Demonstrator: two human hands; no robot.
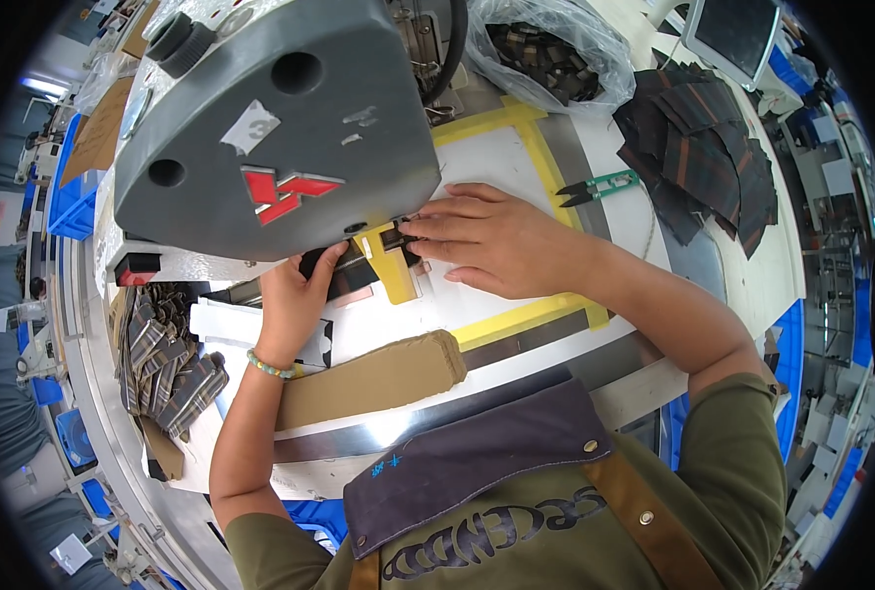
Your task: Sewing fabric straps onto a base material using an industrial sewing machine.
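A white counter (742, 300) is lying beneath a grey machine (206, 128). The right hand (506, 241), fingers extended and unclenched, is resting beside a yellow plate (388, 270); the left hand (298, 295), its grip partly hidden, is touching dark fabric (346, 281) left of that plate.

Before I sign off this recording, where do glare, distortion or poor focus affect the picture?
Head view: a glare patch whitens the metal strip near the apron; head view: the table has a right edge that bows, and the corners go black; head view: no obvious motion blur at the work, but the dark cloth beside the yellow plate shows little detail.
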